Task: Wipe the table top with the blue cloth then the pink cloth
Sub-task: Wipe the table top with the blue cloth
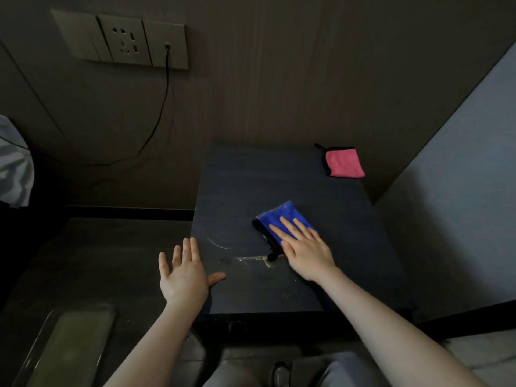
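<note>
Head view. Blue cloth [284, 222] is lying folded near the middle of the dark table top [240, 188], pressed flat under the right hand [303, 247], fingers spread wide and extended, nothing gripped. Left hand [184, 272] is laid open at the table's near-left edge, fingers splayed, thumb resting on the surface. Pink cloth [344, 163] is seen folded at the far-right corner, well apart from both hands. Blue stage judged under way; pink stage not yet begun. Yellowish smear [251, 259] and a faint curved mark [219, 243] are noted on the near part, so wiping is judged unfinished. Room dim; wall socket [125, 41] with a black cable [163, 107] plugged in behind
</note>
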